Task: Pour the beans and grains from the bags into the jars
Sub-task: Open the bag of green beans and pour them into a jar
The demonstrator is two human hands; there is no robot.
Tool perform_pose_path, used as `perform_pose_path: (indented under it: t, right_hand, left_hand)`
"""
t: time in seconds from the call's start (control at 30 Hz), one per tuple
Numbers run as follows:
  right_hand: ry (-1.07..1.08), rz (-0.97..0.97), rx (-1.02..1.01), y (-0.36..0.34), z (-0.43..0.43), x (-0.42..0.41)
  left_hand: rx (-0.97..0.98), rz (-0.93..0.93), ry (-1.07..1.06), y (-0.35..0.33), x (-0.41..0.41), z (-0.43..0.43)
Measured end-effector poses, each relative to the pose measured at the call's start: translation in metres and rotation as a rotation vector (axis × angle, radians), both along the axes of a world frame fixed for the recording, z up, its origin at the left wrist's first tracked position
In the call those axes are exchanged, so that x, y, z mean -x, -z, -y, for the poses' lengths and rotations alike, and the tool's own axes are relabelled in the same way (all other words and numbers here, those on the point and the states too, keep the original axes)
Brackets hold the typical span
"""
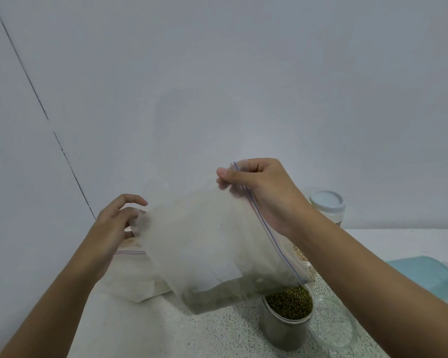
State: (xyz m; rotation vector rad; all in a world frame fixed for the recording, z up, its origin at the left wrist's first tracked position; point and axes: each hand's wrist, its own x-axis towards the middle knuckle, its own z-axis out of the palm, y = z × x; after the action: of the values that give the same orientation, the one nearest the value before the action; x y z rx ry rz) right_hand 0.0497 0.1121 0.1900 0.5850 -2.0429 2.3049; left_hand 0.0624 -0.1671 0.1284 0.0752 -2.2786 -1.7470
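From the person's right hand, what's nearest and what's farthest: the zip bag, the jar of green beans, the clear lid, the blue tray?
1. zip bag: pinched by the right hand at its top edge.
2. jar of green beans: on the counter below the hand.
3. clear lid, right of that jar, and blue tray, far right: too close to call.

Pale teal plastic tray (424,276) at right edge of speckled counter (212,332); plain grey wall (217,73) behind
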Motion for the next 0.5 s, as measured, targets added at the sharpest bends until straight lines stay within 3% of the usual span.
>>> perform_pose_path:
  t: [0.1,0.2,0.5]
  right_hand:
    - [-0.003,-0.013,-0.042,0.0,0.004,0.003]
    - [-0.01,-0.026,-0.08,0.0,0.005,0.004]
    - [-0.013,-0.163,-0.201,-0.001,0.002,0.004]
  left_hand:
    - [0.424,-0.086,0.088,-0.004,-0.001,0.0]
    - [0.691,-0.161,0.147,-0.018,-0.005,-0.013]
    - [0.553,-0.256,0.437,-0.057,0.002,-0.068]
